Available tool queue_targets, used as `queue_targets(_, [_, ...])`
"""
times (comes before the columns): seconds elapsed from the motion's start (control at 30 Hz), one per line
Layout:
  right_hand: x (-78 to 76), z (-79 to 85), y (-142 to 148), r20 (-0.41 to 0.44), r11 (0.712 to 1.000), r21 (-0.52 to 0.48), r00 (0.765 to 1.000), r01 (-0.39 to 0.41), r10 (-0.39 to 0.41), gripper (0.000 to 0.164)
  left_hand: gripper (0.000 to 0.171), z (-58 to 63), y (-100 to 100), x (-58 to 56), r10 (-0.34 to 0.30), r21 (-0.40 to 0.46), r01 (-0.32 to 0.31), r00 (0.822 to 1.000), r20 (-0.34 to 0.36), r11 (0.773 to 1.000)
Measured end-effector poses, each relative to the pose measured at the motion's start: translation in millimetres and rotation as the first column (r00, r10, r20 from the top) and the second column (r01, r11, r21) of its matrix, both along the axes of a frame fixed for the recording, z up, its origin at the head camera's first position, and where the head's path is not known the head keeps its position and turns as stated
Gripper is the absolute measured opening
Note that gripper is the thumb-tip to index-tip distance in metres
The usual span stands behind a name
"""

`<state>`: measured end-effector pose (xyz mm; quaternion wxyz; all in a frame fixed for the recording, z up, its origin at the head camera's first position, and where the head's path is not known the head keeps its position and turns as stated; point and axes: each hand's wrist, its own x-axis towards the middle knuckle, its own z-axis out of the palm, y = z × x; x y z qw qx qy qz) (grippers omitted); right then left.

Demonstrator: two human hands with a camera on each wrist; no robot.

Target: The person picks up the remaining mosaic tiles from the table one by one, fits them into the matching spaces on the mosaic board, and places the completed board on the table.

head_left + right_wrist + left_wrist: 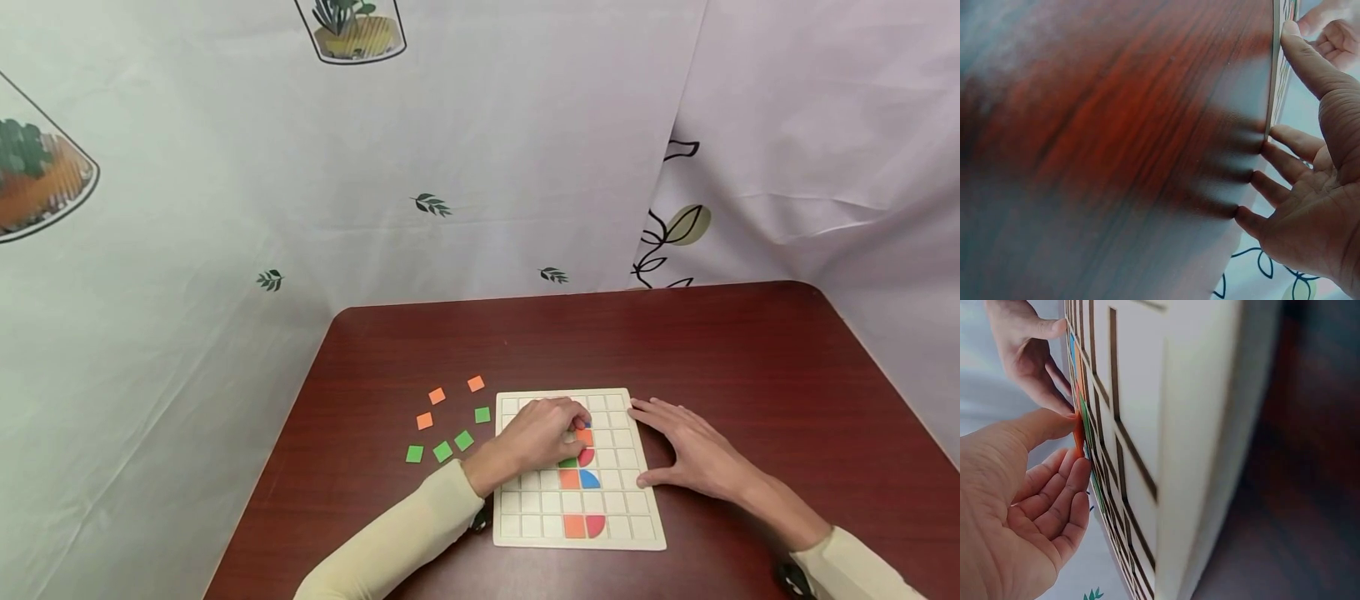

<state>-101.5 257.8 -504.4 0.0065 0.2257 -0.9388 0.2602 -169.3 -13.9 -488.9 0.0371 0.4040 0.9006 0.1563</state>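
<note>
A pale wooden grid board (531,527) lies on the table. Over its middle, my left hand (542,432) pinches an orange square tile (1079,434) between thumb and fingertips, low at the grid. Close to those fingertips are a red quarter-round tile (587,457), a green tile (567,463) and a bit of blue, partly covered by the hand. Lower on the board sit an orange square (569,479) beside a blue quarter-round (590,479), and another orange square (574,526) beside a red quarter-round (596,525). My right hand (693,446), fingers spread, rests along the board's right edge.
Left of the board, several loose orange squares (437,396) and green squares (442,452) lie scattered on the dark red-brown table (720,342). A pale cloth (480,150) with plant drawings hangs behind the table.
</note>
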Motion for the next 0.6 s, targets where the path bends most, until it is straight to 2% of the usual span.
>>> queue_targets(0.6, [0.1, -0.4, 0.2, 0.005, 1.000, -0.005, 1.000, 0.003, -0.003, 0.098, 0.029, -1.5, 1.4, 0.4, -0.008, -0.025, 0.008, 1.000, -0.022, 1.000])
